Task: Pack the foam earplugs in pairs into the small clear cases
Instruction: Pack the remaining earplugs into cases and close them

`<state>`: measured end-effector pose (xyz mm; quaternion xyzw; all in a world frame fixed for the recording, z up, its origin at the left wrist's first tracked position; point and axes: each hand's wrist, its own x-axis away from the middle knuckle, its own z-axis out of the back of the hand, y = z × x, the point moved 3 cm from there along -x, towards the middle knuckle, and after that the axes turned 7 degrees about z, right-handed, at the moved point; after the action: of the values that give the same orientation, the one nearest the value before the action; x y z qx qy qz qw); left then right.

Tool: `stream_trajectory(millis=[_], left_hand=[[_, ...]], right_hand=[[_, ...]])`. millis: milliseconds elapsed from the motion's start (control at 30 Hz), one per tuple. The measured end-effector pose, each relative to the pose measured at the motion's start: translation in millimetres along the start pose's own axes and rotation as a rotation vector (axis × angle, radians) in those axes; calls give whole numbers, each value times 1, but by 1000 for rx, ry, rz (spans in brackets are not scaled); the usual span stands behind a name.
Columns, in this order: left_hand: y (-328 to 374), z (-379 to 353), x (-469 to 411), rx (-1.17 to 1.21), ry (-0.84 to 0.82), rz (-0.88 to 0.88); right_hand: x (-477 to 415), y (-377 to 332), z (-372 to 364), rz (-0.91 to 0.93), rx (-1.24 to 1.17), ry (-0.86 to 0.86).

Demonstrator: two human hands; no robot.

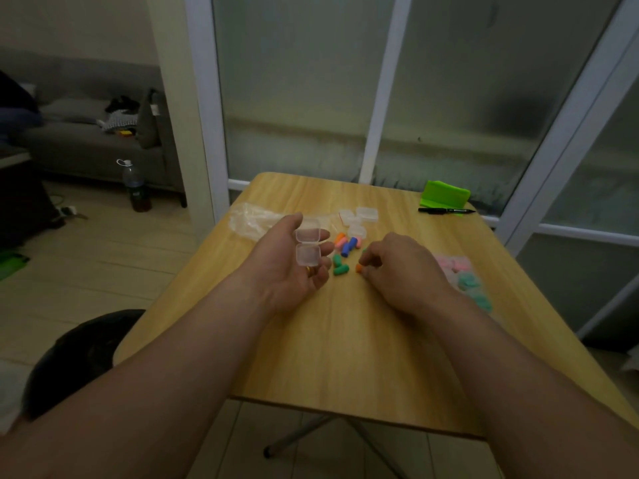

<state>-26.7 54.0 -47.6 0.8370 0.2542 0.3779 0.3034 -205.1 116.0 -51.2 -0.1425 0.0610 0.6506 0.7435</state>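
While the flat left hand (287, 267) bears an open case (307, 245) mid-table (345, 357), the right hand (401, 267) pinches an orange earplug (359, 268).

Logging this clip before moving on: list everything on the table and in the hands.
open clear case: one, clear, on left hand fingers
loose earplugs: about eight, orange, pink, blue, green, table centre
empty cases: about four, clear, behind earplugs
filled cases: several, pink, teal, right edge
plastic bag: one, clear, far left
marker: one, black, far right
stand: one, green, behind marker
left hand: one, palm up, carrying case
right hand: one, pinching orange earplug
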Motion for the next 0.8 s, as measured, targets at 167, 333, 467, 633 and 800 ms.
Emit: stream_trajectory(millis=[167, 333, 467, 633, 800], left_hand=[[-1, -3, 4, -11, 7, 0], [-7, -7, 4, -5, -25, 13], [-12, -10, 4, -1, -101, 37], [-17, -15, 6, -7, -163, 51], [-19, -21, 10, 38, -239, 64]], right_hand=[[1, 0, 0, -9, -47, 10], [3, -1, 10, -57, -271, 119], [10, -14, 28, 5, -437, 226], [20, -36, 37, 145, -457, 240], [24, -45, 26, 195, -341, 171]])
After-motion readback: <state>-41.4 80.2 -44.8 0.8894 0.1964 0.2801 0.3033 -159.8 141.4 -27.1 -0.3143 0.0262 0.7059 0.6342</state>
